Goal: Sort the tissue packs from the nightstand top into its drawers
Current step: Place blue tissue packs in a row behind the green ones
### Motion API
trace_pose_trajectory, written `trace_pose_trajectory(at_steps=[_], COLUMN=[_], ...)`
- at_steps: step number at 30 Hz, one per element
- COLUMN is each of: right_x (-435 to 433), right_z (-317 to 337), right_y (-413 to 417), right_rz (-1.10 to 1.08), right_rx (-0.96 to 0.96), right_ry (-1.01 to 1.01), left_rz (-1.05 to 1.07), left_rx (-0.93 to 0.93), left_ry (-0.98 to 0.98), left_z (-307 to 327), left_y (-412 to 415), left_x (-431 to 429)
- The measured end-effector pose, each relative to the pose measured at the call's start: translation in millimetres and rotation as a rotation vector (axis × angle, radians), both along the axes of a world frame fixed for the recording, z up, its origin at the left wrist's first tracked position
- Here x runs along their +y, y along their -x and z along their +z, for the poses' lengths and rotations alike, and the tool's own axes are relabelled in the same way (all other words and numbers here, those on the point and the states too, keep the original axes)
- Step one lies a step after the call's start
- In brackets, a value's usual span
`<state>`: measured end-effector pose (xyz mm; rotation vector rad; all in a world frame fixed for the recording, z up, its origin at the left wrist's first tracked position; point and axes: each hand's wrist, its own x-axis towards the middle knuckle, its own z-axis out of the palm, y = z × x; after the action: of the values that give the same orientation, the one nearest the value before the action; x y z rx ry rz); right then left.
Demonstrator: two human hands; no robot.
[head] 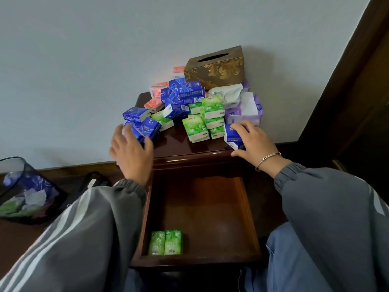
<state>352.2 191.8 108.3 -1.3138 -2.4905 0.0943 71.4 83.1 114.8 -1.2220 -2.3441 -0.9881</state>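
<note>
**A:** Blue is what both hands are on. The right hand (253, 142) has its fingers curled over one blue pack (231, 134) at the front right corner of the worktop (179, 144), with the thumb down on the edge.

**B:** And the left hand (131, 150)?

**A:** It's over a blue pair (147, 128) at the left edge, thumb against one side. It's smeared, so I can't tell whether it has really closed on them.

**B:** Where do they go? The open drawer (210, 207) below holds only a green pair (165, 242), side by side in its front left corner.

**A:** My guess is green lives there. Blue would then want its own side of that drawer, or another drawer, though none shows from here. Most of the job lies ahead. The green packs (195, 128), the red packs (153, 104) and more blue ones are heaped on top.

**B:** Any advice for the lift?

**A:** Grip across the short sides and lift straight up so the leaning neighbours don't slide. The left pair sits right at the edge, so draw it inward. Otherwise one may drop towards the bin (21, 190) on the floor. On the right, the torn purple pack (244, 114) lies just behind the knuckles with loose tissue spilling out, so keep clear of it. Set the packs down flush against a drawer wall, in a row like the green ones
</note>
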Motion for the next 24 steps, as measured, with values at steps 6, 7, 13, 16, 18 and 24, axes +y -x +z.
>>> trace_pose_trajectory(at_steps=[6,7,13,16,18,24], right_x=[-6,-7,-8,-8,-9,-10], right_z=[-4,-4,-5,-5,-5,-5], right_y=[0,0,-1,-1,-1,-1], right_rz=[-0.027,-0.031,-0.045,-0.052,-0.053,-0.051], right_rx=[0.058,0.061,0.081,0.085,0.087,0.112], right_ry=[-0.005,-0.002,0.003,-0.004,-0.009,-0.007], left_rz=[-0.016,-0.035,-0.094,-0.144,-0.141,-0.193], left_rx=[-0.128,-0.136,-0.166,-0.241,-0.254,-0.249], left_ry=[0.344,0.382,0.257,0.138,0.072,0.107], left_z=[-12,-14,-16,-17,-15,3], left_y=[47,49,53,50,47,40], left_x=[-5,-4,-5,-9,-8,26])
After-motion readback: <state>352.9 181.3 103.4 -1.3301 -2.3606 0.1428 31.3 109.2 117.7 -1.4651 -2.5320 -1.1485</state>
